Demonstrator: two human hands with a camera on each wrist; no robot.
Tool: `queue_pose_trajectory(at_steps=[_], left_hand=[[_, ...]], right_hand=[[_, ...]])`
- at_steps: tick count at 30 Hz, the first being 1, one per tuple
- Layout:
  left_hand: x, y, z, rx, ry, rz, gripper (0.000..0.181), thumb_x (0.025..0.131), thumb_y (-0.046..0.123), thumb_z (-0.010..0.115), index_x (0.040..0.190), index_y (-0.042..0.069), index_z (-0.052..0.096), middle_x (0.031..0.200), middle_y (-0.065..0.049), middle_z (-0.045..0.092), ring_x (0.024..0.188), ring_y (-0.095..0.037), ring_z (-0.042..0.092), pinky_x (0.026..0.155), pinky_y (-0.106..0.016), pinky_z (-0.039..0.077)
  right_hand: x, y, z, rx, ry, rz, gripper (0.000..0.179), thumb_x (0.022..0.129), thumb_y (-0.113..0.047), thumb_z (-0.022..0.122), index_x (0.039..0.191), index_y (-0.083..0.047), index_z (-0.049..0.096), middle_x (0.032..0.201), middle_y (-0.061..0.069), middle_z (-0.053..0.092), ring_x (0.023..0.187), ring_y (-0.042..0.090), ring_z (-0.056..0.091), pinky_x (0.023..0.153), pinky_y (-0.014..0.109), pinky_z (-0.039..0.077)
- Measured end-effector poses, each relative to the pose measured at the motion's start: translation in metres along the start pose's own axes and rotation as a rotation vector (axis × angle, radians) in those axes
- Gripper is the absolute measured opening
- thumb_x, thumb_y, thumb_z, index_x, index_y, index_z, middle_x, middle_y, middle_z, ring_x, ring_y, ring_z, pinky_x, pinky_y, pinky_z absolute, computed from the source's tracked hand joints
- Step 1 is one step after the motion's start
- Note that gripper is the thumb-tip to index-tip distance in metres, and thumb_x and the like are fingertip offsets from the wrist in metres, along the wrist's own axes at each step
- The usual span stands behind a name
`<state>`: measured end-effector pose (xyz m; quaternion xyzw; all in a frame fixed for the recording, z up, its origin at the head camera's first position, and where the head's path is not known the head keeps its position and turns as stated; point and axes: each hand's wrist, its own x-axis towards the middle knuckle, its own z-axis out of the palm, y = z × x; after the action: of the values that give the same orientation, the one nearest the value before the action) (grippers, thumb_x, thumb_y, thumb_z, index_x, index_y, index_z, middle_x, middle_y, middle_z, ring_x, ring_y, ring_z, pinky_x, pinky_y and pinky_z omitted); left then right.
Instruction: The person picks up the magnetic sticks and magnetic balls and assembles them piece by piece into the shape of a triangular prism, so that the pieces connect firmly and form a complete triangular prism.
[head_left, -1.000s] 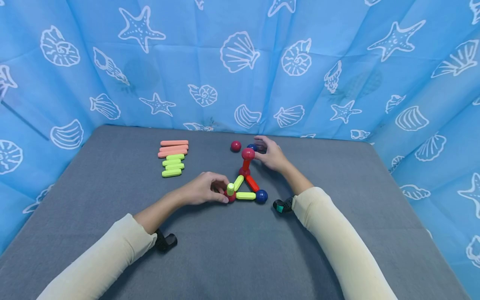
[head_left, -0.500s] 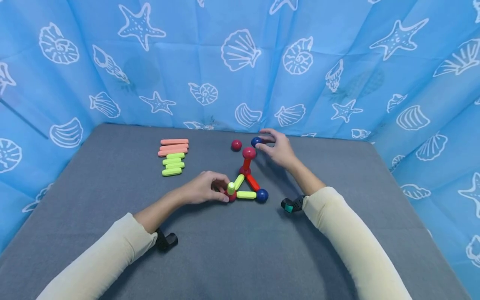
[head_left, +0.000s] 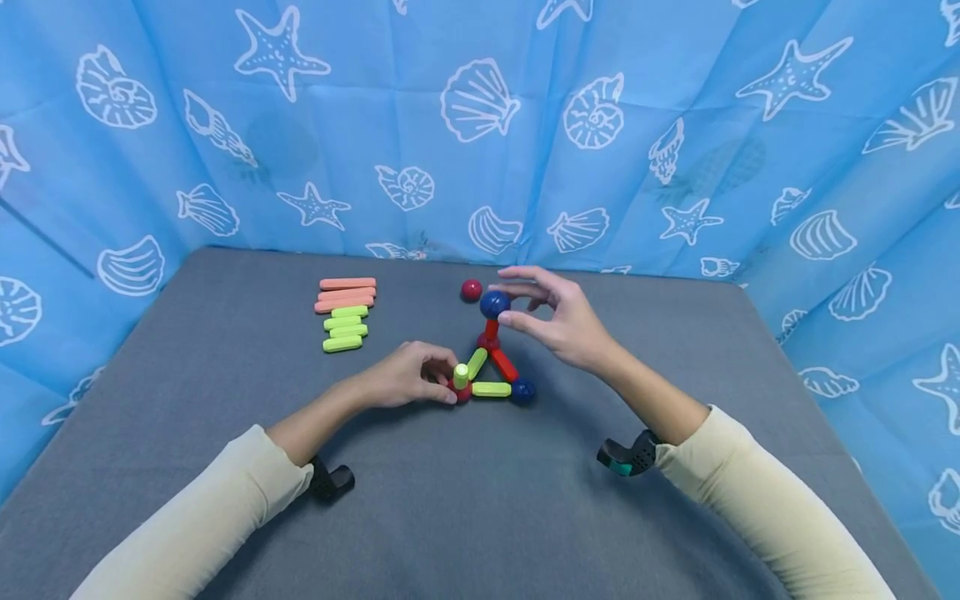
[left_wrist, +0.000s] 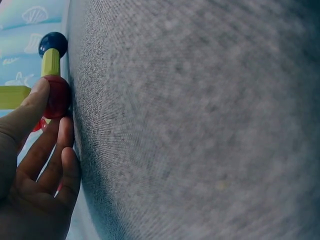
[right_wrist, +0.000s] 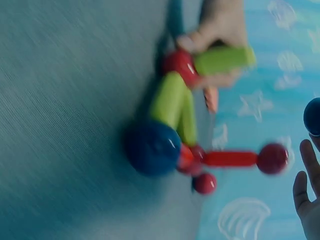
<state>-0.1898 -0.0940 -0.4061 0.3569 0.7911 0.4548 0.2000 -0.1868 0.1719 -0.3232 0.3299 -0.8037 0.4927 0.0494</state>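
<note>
A magnetic rod-and-ball triangle stands on the table, made of green rods [head_left: 491, 389] and a red rod [head_left: 505, 365]. My left hand [head_left: 408, 377] holds its red corner ball [left_wrist: 59, 97], from which a green rod [head_left: 461, 377] points up. The right corner is a blue ball [head_left: 522, 392]. From the far red corner [head_left: 488, 342] rises another red rod [right_wrist: 230, 158], topped by a red ball [right_wrist: 272, 158]. Thumb and fingers of my right hand [head_left: 562, 321] pinch a second blue ball [head_left: 494, 303]; in the head view it hides that top ball.
A loose red ball [head_left: 471, 290] lies behind the triangle. To the left, salmon rods [head_left: 347, 294] and several green rods [head_left: 345, 332] lie in a row on the grey table [head_left: 450, 517]. A blue shell-print curtain [head_left: 420, 108] hangs behind the table.
My right hand has picked up the blue ball from behind the triangle and brought it toward me, over the upright red rod. My left hand stays at the red corner ball.
</note>
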Motion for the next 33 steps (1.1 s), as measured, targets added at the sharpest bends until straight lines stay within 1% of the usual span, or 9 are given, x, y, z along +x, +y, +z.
queue_pose_trajectory(at_steps=[2, 6, 9, 12, 17, 22, 26, 30, 33], left_hand=[[0.000, 0.000, 0.000, 0.000, -0.002, 0.013, 0.024, 0.087, 0.015, 0.077, 0.109, 0.009, 0.069, 0.104, -0.002, 0.070, 0.091, -0.016, 0.063, 0.086, -0.033, 0.052], [0.000, 0.001, 0.000, 0.009, -0.002, 0.019, 0.026, 0.087, 0.014, 0.077, 0.111, 0.008, 0.069, 0.104, -0.002, 0.070, 0.092, -0.015, 0.063, 0.086, -0.032, 0.053], [0.000, 0.001, 0.000, 0.006, -0.002, 0.016, 0.032, 0.087, 0.012, 0.077, 0.117, 0.008, 0.068, 0.109, -0.003, 0.070, 0.095, -0.015, 0.064, 0.089, -0.034, 0.053], [0.000, 0.001, 0.000, -0.006, -0.001, 0.014, 0.037, 0.087, 0.011, 0.077, 0.123, 0.007, 0.067, 0.113, -0.004, 0.070, 0.099, -0.016, 0.065, 0.093, -0.036, 0.052], [0.000, -0.001, 0.000, -0.005, 0.006, 0.011, 0.038, 0.087, 0.010, 0.077, 0.123, 0.007, 0.066, 0.116, -0.006, 0.070, 0.101, -0.016, 0.065, 0.095, -0.037, 0.051], [-0.001, -0.002, 0.000, 0.009, 0.011, -0.001, 0.038, 0.087, 0.011, 0.077, 0.124, 0.008, 0.066, 0.117, -0.005, 0.070, 0.102, -0.015, 0.065, 0.095, -0.036, 0.051], [0.000, -0.002, 0.001, 0.005, 0.008, 0.005, 0.038, 0.087, 0.011, 0.077, 0.124, 0.008, 0.066, 0.115, -0.005, 0.071, 0.099, -0.015, 0.065, 0.093, -0.036, 0.051], [0.000, -0.001, 0.002, 0.005, 0.011, 0.008, 0.040, 0.087, 0.011, 0.077, 0.126, 0.009, 0.066, 0.113, -0.004, 0.071, 0.096, -0.015, 0.064, 0.091, -0.036, 0.051], [0.000, 0.001, 0.002, 0.016, 0.014, 0.012, 0.039, 0.087, 0.012, 0.078, 0.124, 0.009, 0.067, 0.111, -0.003, 0.071, 0.093, -0.016, 0.063, 0.090, -0.037, 0.051]], right_hand=[[-0.005, -0.003, 0.009, 0.014, -0.057, -0.019, 0.048, 0.089, -0.002, 0.072, 0.134, -0.005, 0.056, 0.128, 0.007, 0.066, 0.117, 0.017, 0.063, 0.089, 0.038, 0.049], [-0.013, -0.003, 0.024, 0.030, -0.155, -0.031, 0.049, 0.088, -0.004, 0.074, 0.134, -0.005, 0.056, 0.126, 0.006, 0.068, 0.118, 0.017, 0.062, 0.092, 0.046, 0.048], [-0.016, -0.002, 0.032, 0.043, -0.207, -0.035, 0.051, 0.087, -0.005, 0.076, 0.134, -0.005, 0.057, 0.125, 0.007, 0.069, 0.117, 0.017, 0.062, 0.091, 0.052, 0.048], [-0.017, -0.001, 0.037, 0.050, -0.238, -0.035, 0.051, 0.087, -0.006, 0.077, 0.133, -0.003, 0.057, 0.125, 0.008, 0.068, 0.117, 0.018, 0.063, 0.091, 0.055, 0.049], [-0.015, 0.000, 0.039, 0.040, -0.249, -0.037, 0.048, 0.088, -0.008, 0.076, 0.132, -0.002, 0.057, 0.126, 0.009, 0.067, 0.116, 0.019, 0.063, 0.091, 0.055, 0.050], [-0.014, 0.000, 0.039, 0.025, -0.257, -0.034, 0.050, 0.088, -0.008, 0.076, 0.133, -0.001, 0.056, 0.127, 0.008, 0.066, 0.116, 0.018, 0.063, 0.091, 0.055, 0.050], [-0.020, 0.001, 0.034, 0.003, -0.225, -0.033, 0.049, 0.087, -0.008, 0.076, 0.132, -0.003, 0.058, 0.124, 0.009, 0.067, 0.108, 0.021, 0.065, 0.086, 0.054, 0.051], [-0.034, 0.007, 0.023, -0.080, -0.182, -0.021, 0.039, 0.087, -0.010, 0.076, 0.123, -0.003, 0.064, 0.114, 0.011, 0.070, 0.095, 0.023, 0.066, 0.078, 0.050, 0.052], [-0.045, 0.020, 0.015, -0.166, -0.198, 0.024, 0.038, 0.087, -0.014, 0.076, 0.121, -0.002, 0.066, 0.114, 0.012, 0.070, 0.093, 0.024, 0.065, 0.076, 0.047, 0.054]])
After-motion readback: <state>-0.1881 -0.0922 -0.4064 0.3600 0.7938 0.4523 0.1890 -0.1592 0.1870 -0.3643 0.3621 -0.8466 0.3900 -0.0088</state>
